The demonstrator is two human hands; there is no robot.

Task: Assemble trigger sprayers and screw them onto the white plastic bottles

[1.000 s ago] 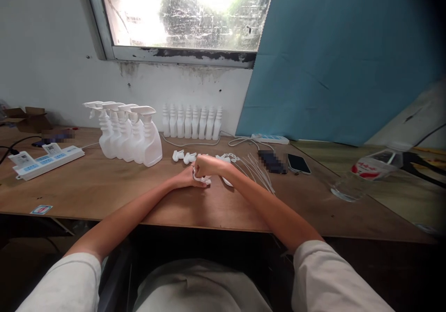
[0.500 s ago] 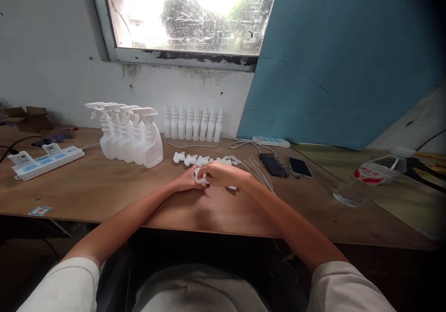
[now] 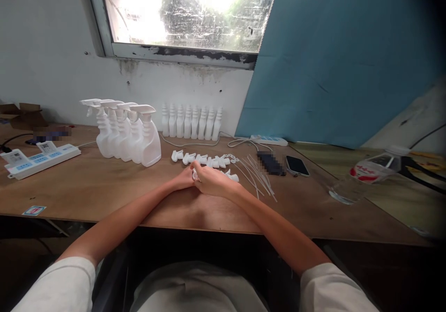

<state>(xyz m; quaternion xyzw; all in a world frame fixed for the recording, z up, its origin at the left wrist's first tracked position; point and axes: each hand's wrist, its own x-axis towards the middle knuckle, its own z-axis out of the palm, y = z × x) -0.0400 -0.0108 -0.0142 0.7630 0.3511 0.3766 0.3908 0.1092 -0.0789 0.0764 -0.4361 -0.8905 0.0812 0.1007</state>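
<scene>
- Table point(image 3: 104, 195), head view: both hands are brought together above its near half, and a small white part point(image 3: 195, 175) is held between them, mostly covered by fingers.
- Left hand point(image 3: 183, 180): partly closed, curled around the small white part; its fingertips are largely hidden behind the other hand.
- Right hand point(image 3: 212, 181): fingers bent nearly closed over the same part, back of hand turned up; the part is gripped at its edge, exact finger placement obscured.
- White spray heads point(image 3: 189, 158): laid in a row just beyond the hands. A further white piece point(image 3: 232, 177) is seen beside the right wrist, partly covered.
- White rings point(image 3: 231, 157): grouped at the right end of that row.
- Thin tubes point(image 3: 256, 175): spread loosely to the right of the hands.
- Bottles with sprayers point(image 3: 150, 144): stood upright in an overlapping row, left of the hands.
- Slim white bottles point(image 3: 187, 123): eight counted, lined up upright by the wall.
- Phone point(image 3: 297, 166): laid flat beside a dark blurred object point(image 3: 271, 163); a clear bottle point(image 3: 364, 175) is noted farther right.
- Power strip point(image 3: 43, 160): placed at far left.
</scene>
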